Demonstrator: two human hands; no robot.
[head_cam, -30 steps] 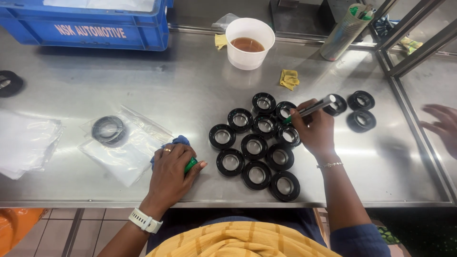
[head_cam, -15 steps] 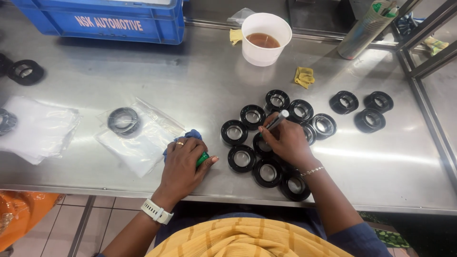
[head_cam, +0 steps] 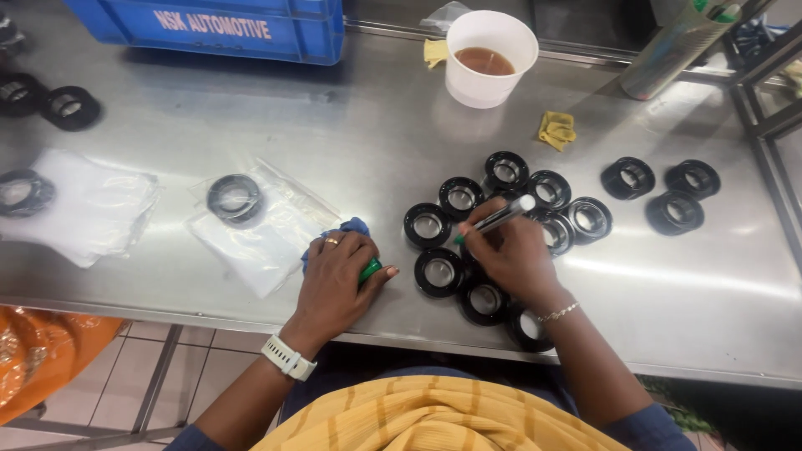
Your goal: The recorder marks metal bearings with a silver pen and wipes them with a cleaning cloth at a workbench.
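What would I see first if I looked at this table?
First, the bunch of black rings in the middle of the shiny metal table, where the right hand holds a marker pen over them. Beside it, the left hand rests on a blue cloth and a small green cap. At the back stands a white cup of brown liquid.

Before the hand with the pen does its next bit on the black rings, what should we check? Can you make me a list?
1. Right hand has a firm grip on the pen: ok.
2. Pen tip touches a ring: cannot tell, the hand hides it.
3. Black rings lie flat in a cluster on the metal table: ok.
4. Left hand rests away from the rings, on a green cap and blue cloth: ok.
5. White cup of brown liquid stands upright, apart from the rings: ok.
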